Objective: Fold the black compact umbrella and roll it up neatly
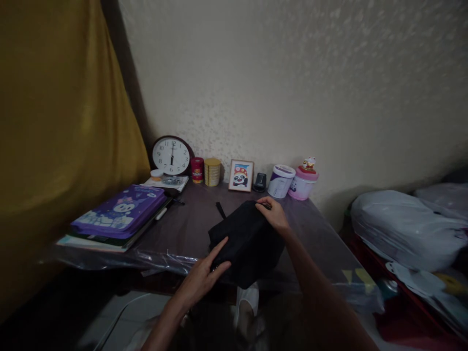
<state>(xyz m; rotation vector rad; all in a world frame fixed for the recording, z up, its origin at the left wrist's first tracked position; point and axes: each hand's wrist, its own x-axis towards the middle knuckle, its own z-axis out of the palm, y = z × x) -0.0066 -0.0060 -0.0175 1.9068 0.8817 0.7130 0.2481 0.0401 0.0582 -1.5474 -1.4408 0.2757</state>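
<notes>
Two hands: left hand [204, 274] reaches up from below, thumb and index spread on the black cloth [248, 239], its grip impossible to tell; right hand [275, 214] bends in from the right, fingers pinching the far edge.
Black cloth: one, between the hands, over the bench's [175, 229] front edge.
Back row: one clock [166, 158], two tins [212, 173], one picture [241, 176], two tubs [281, 184], one figurine [309, 165].
Left side: one purple case [120, 209].

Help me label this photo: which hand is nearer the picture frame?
Right. The right hand, at the far edge of the black cloth, is in front of the picture frame and slightly right; the left hand is farther away, at the cloth's near left side.
</notes>
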